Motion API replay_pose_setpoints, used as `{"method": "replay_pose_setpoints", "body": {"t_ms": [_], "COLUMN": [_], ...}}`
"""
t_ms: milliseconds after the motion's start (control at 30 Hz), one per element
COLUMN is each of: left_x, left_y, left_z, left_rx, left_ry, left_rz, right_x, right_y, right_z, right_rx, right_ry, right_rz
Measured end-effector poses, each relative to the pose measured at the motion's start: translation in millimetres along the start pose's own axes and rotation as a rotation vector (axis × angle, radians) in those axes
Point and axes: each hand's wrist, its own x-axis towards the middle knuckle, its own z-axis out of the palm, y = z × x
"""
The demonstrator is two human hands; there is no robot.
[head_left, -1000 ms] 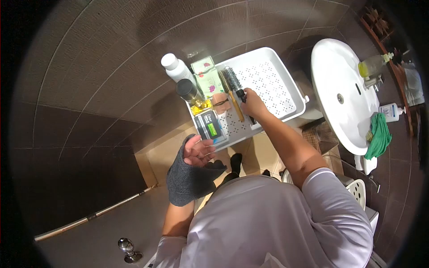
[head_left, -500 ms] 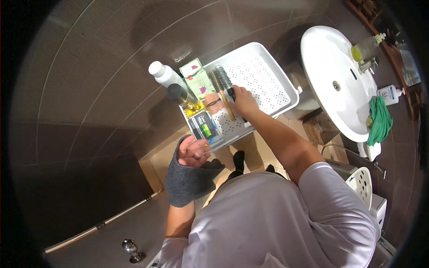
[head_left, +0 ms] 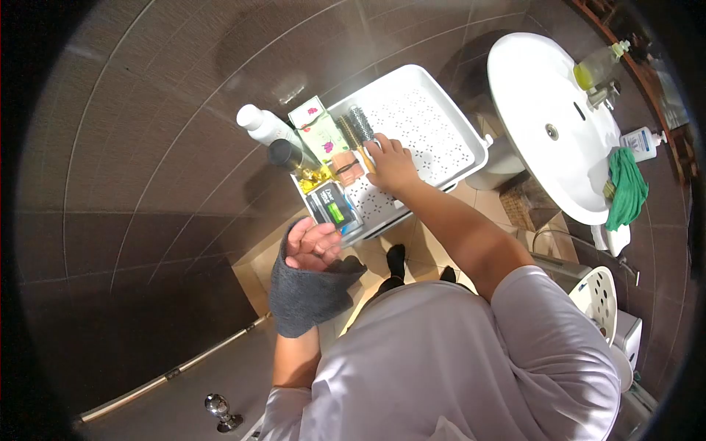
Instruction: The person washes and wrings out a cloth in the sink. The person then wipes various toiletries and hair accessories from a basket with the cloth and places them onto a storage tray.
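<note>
A dark grey cloth [head_left: 309, 298] hangs around my left hand [head_left: 312, 244], whose loosely curled fingers show above its edge. To the upper right, my right hand [head_left: 392, 167] reaches into a white perforated tray [head_left: 441, 110]. Its fingers cover the handle of a black round hairbrush [head_left: 359, 121], and its thumb lies at the handle end of a wooden hairbrush [head_left: 351, 132]. Beside the brushes are a peach-coloured bar [head_left: 346, 169] with a dark band, a pale flowered box [head_left: 316, 128] and a black Dove box [head_left: 330, 206].
A white bottle [head_left: 266, 123] and a dark-capped bottle [head_left: 285, 156] with yellow contents stand at the tray's left end. A white washbasin [head_left: 533, 103] is at the right, with a green cloth [head_left: 627, 189] on its rim. Dark tiled wall [head_left: 169, 132] runs behind.
My right hand has shifted down and left from the round brush handle onto both brush handles. The wooden handle's lower end is now at my thumb. My left hand and cloth barely move.
</note>
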Motion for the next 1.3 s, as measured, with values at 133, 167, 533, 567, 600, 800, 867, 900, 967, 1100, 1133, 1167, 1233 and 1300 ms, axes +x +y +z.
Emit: {"method": "replay_pose_setpoints", "body": {"t_ms": [133,167,533,567,600,800,867,900,967,1100,1133,1167,1233,1300], "left_x": [6.5,8.0,42.9,48.8,49.1,49.8,49.0,47.8,44.0,61.8,61.5,59.9,49.9,51.1], "left_y": [2.0,2.0,-30.8,-37.2,-44.3,-75.4,-85.1,-87.4,-91.8,-132.2,-140.2,-140.3,-133.8,-148.5], "left_z": [1.0,0.2,-25.0,-23.2,-2.6,110.9,134.5,144.1,163.6,142.3,143.0,144.3,164.3,149.2], "left_rx": [0.021,0.020,-0.008,-0.051,0.119,1.100,1.225,1.232,1.475,1.604,1.530,1.541,2.014,1.398], "left_ry": [-0.019,-0.026,-0.310,-0.333,-0.330,-0.392,-0.414,-0.436,-0.816,-0.942,-0.973,-0.979,-1.386,-1.029], "left_rz": [0.047,0.045,-0.255,-0.312,-0.270,0.181,0.210,0.211,0.404,0.310,0.105,0.103,0.612,-0.016], "right_x": [-6.7,-10.8,-237.0,-275.4,-320.2,-596.2,-643.2,-655.2,-656.6,-607.3,-592.4,-584.6,-578.1,-584.6], "right_y": [-1.2,0.5,140.3,164.5,189.1,244.9,232.7,230.0,219.4,210.8,210.0,211.5,217.2,233.4], "right_z": [-10.7,-14.9,-189.3,-207.6,-224.9,-244.4,-222.5,-205.1,-179.4,-142.7,-142.6,-139.7,-134.4,-124.3], "right_rx": [0.127,0.124,0.177,0.125,0.092,-0.063,-0.231,-0.112,0.086,-0.127,-0.310,-0.297,-0.417,-0.385], "right_ry": [0.094,0.098,0.373,0.461,0.580,1.022,0.692,0.617,0.473,0.188,0.044,0.045,-0.047,-0.084], "right_rz": [-0.062,-0.057,0.080,0.170,0.349,1.198,1.486,1.515,1.515,1.369,1.257,1.260,1.207,1.179]}}
